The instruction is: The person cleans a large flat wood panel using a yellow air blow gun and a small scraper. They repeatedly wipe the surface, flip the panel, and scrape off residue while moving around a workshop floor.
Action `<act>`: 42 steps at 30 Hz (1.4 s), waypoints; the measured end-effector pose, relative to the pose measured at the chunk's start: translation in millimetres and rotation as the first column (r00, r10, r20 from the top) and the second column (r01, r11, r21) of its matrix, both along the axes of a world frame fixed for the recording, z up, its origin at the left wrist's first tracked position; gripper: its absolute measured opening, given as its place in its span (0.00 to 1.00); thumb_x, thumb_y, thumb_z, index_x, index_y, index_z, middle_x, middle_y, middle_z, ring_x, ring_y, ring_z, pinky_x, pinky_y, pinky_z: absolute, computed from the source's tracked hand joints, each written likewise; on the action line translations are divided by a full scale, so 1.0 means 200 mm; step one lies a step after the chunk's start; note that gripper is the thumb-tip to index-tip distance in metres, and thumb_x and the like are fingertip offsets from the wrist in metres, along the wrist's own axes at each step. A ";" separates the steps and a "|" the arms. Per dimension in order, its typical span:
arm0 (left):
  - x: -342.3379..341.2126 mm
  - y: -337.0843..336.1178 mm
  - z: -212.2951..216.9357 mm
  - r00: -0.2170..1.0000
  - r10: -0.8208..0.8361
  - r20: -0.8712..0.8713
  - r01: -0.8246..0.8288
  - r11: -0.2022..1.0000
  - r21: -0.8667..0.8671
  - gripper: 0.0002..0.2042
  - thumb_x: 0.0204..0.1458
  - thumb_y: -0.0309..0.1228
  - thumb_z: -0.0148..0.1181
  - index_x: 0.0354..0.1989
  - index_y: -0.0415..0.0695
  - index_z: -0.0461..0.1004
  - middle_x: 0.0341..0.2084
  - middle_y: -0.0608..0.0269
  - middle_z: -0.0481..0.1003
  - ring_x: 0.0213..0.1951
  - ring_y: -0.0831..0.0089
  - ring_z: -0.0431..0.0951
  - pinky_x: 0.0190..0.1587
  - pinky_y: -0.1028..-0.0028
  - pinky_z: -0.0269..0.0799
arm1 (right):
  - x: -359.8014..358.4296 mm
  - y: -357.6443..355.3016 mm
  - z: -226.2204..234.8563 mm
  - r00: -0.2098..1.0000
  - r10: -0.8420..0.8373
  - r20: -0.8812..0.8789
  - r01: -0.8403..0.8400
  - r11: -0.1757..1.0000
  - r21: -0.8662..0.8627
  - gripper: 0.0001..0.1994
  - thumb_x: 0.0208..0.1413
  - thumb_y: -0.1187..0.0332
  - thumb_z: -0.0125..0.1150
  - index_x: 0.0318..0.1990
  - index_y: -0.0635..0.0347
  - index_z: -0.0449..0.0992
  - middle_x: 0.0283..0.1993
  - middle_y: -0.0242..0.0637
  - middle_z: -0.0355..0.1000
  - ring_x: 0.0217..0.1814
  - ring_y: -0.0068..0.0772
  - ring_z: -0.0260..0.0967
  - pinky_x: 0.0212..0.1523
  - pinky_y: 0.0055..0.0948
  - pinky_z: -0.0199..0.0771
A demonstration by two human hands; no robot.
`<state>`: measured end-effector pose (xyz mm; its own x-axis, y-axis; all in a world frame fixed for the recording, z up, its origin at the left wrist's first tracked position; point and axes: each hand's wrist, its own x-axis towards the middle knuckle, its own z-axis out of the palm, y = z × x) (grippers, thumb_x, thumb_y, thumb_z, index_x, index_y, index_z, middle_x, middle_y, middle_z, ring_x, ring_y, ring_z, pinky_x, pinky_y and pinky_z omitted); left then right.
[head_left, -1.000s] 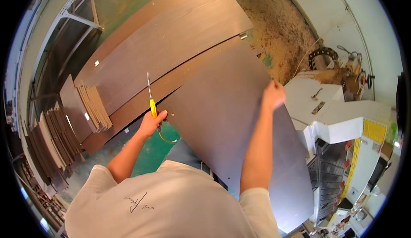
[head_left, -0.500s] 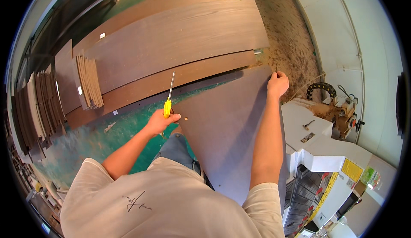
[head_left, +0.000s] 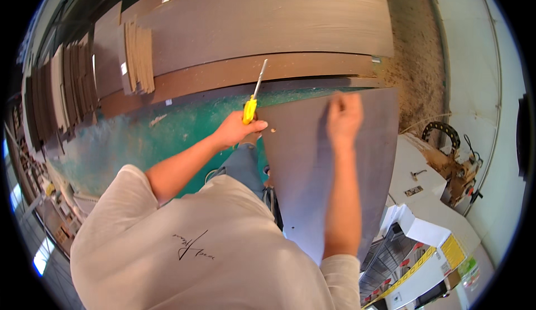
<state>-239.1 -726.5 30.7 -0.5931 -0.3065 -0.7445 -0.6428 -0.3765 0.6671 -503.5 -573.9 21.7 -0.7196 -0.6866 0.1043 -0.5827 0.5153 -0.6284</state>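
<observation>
My left hand (head_left: 231,130) is closed round a yellow-handled screwdriver (head_left: 250,111), its metal shaft pointing up and away. The thumb of that hand rests at the left edge of a large grey-brown panel (head_left: 304,159), close to a small round hole near the corner. My right hand (head_left: 344,117) is over the panel's far part, its fingers bent but blurred by motion. Whether anything is in those fingers cannot be made out.
Long brown boards (head_left: 268,25) lie stacked beyond the panel. Narrow strips (head_left: 139,59) and upright boards (head_left: 70,87) stand at the left. On the right, a machine (head_left: 455,170) carries a cable chain, beside a light worktop (head_left: 416,159) against a pale wall.
My right hand has left the panel's far right corner and moved left over its surface. The view has shifted, so the boards appear further right. My left hand keeps the screwdriver.
</observation>
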 end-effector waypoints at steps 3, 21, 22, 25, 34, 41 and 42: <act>0.04 0.01 -0.05 1.000 -0.008 -0.016 0.007 1.000 -0.024 0.16 0.57 0.42 0.71 0.29 0.41 0.77 0.27 0.66 0.79 0.30 0.79 0.71 0.34 0.71 0.68 | 0.43 -0.14 0.07 0.976 0.218 0.029 -0.218 0.976 -0.010 0.02 0.58 0.72 0.64 0.34 0.60 0.79 0.34 0.45 0.70 0.40 0.50 0.71 0.41 0.40 0.73; 1.40 0.29 -0.69 0.873 0.099 0.478 0.075 0.941 -0.330 0.15 0.57 0.42 0.67 0.43 0.44 0.81 0.36 0.58 0.83 0.39 0.64 0.84 0.44 0.64 0.77 | 0.53 -0.30 0.17 0.863 0.498 -0.079 -0.497 0.867 0.037 0.04 0.57 0.76 0.65 0.38 0.60 0.82 0.37 0.39 0.72 0.43 0.48 0.72 0.44 0.43 0.75; 1.50 0.35 -0.75 0.874 0.076 0.480 0.088 0.947 -0.310 0.15 0.57 0.42 0.67 0.43 0.44 0.81 0.36 0.58 0.83 0.39 0.64 0.84 0.44 0.64 0.77 | 0.52 -0.30 0.17 0.870 0.488 -0.068 -0.485 0.873 0.056 0.04 0.57 0.76 0.65 0.38 0.60 0.82 0.37 0.39 0.72 0.43 0.48 0.72 0.44 0.43 0.75; 1.64 0.49 -0.80 0.869 0.212 0.447 -0.098 0.960 -0.264 0.16 0.56 0.43 0.67 0.40 0.42 0.81 0.31 0.59 0.83 0.36 0.65 0.84 0.40 0.63 0.76 | 0.53 -0.18 0.16 0.673 0.736 -0.075 -0.735 0.677 0.045 0.05 0.58 0.75 0.66 0.41 0.61 0.82 0.36 0.41 0.70 0.44 0.46 0.71 0.44 0.40 0.74; 1.88 1.00 -0.74 0.898 0.175 0.404 -0.047 0.951 -0.306 0.13 0.56 0.39 0.66 0.42 0.42 0.80 0.31 0.62 0.83 0.35 0.69 0.84 0.41 0.66 0.77 | 0.92 1.18 0.24 0.466 0.877 0.119 -0.875 0.436 0.213 0.07 0.47 0.78 0.60 0.34 0.59 0.79 0.38 0.37 0.68 0.46 0.42 0.68 0.45 0.37 0.76; 2.04 1.58 -0.47 0.853 0.003 0.522 0.403 0.631 -0.662 0.15 0.56 0.39 0.65 0.46 0.43 0.79 0.39 0.46 0.83 0.42 0.44 0.82 0.46 0.53 0.77 | 1.37 2.69 0.32 0.554 0.822 0.131 -0.827 0.526 0.198 0.11 0.43 0.77 0.61 0.36 0.59 0.81 0.35 0.36 0.67 0.43 0.40 0.68 0.42 0.35 0.75; 2.13 1.67 -0.45 0.859 -0.021 0.512 0.419 0.604 -0.678 0.14 0.57 0.38 0.65 0.46 0.43 0.79 0.40 0.45 0.82 0.43 0.42 0.81 0.46 0.52 0.76 | 1.44 2.86 0.32 0.571 0.807 0.149 -0.817 0.540 0.203 0.11 0.42 0.77 0.62 0.37 0.59 0.81 0.35 0.36 0.67 0.42 0.40 0.68 0.42 0.35 0.75</act>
